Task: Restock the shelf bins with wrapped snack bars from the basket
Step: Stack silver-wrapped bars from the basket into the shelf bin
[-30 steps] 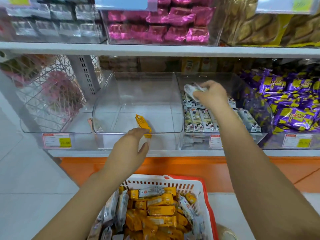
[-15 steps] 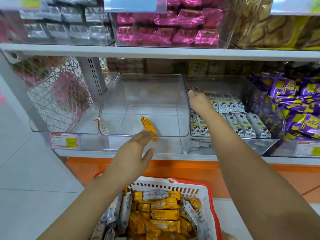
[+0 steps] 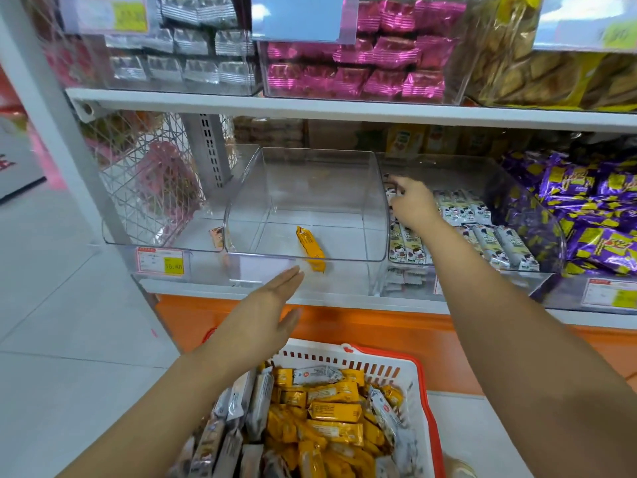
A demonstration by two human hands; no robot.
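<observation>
Left hand (image 3: 269, 315) flat, empty (near yellow bar (image 3: 310, 248)); right hand (image 3: 415, 205) rests loose-fingered on white bars (image 3: 462, 208).

My right hand (image 3: 412, 205) shows only its back, hiding my fingertips among the white bars (image 3: 462, 205); I cannot tell whether they pinch one. The bottom edge cuts off the basket (image 3: 379, 365). The price tag (image 3: 160, 260) has fine print too small to read.

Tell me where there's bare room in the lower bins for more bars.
The middle clear bin is nearly all bare floor, either side of one yellow bar. The white-bar bin beside it is crowded, the right hand in it.
</observation>
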